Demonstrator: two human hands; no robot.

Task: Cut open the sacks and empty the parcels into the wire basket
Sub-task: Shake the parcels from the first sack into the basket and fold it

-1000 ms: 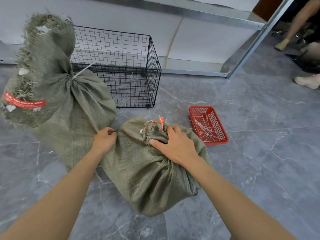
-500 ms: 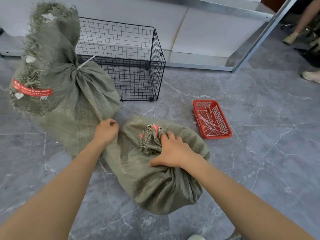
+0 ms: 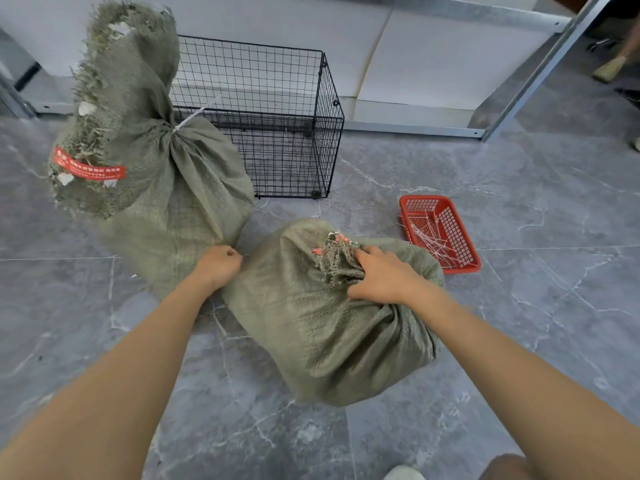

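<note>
Both hands are on the near sack (image 3: 322, 327), which lies on its side on the grey floor (image 3: 519, 341) between our forearms.

Right hand (image 3: 384, 279): fingers are curled round the sack's bunched, tied neck (image 3: 337, 263), gripping it from the right. The frayed end with a bit of red tape sticks up just left of the fingers.

Left hand (image 3: 221, 266): clenched at the sack's left edge, and it looks to be pinching a fold of the weave. The grip itself is hidden under the knuckles.

The tall sack (image 3: 180, 202) stands just beyond the left hand, touching the near sack. It is upright and its neck is closed with a white tie (image 3: 194, 116). A red label (image 3: 88, 168) sits on the flopped-over top.

The wire basket (image 3: 270, 109) is further out, ahead of both hands, behind and to the right of the tall sack. We see no parcels inside it.

The red tray (image 3: 462, 233) is on the floor just beyond and right of the right hand, near the sack. It holds a pile of white cut ties (image 3: 433, 239).

A metal rack frame (image 3: 540, 64) runs along the far side.
</note>
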